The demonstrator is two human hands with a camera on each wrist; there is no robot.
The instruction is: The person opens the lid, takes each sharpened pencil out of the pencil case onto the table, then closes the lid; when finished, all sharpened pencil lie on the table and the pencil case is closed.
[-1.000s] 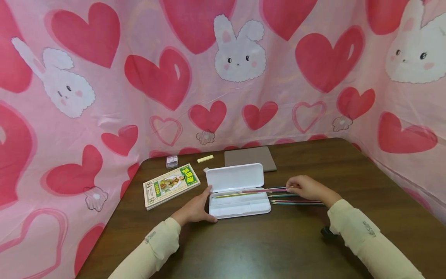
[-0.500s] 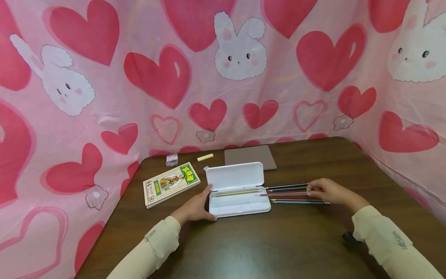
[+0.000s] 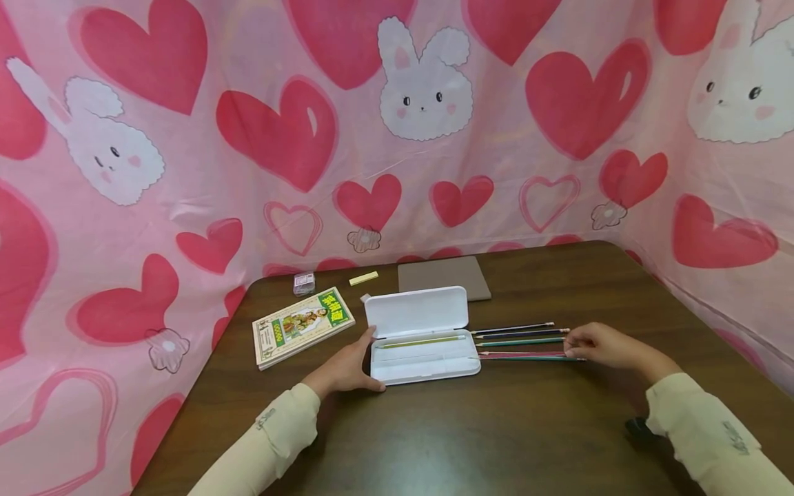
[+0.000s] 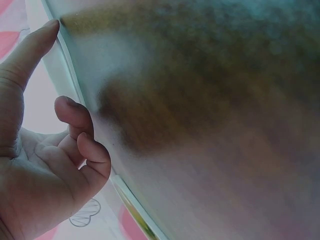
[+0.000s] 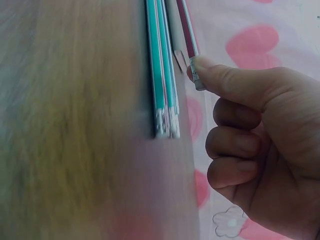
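Note:
A white pencil case [image 3: 417, 308] stands with its lid raised, and a yellow-green pencil [image 3: 422, 342] lies inside. My left hand [image 3: 344, 368] holds the case by its left end, thumb at the front corner and fingers toward the hinge. Between thumb and forefinger, my right hand [image 3: 611, 348] pinches the eraser end of a dark red pencil [image 5: 187, 30]; its other fingers are curled into the palm. Below that pencil in the right wrist view are teal pencils [image 5: 159, 65] with metal ferrules. Dark pencils [image 3: 515, 335] and a teal pencil [image 3: 524, 342] lie right of the case.
A book with a green and yellow cover [image 3: 304, 325] lies left of the case. Behind are a small clear box [image 3: 304, 284], a pale yellow strip [image 3: 363, 278] and a flat grey-brown slab [image 3: 443, 274]. Heart-patterned cloth [image 3: 366, 138] hangs around the dark wooden table [image 3: 434, 441].
My right hand has drawn the red pencil rightward out of the case, then brought it toward the front pencils. The yellow-green pencil has settled inside the case. My left hand stays in place.

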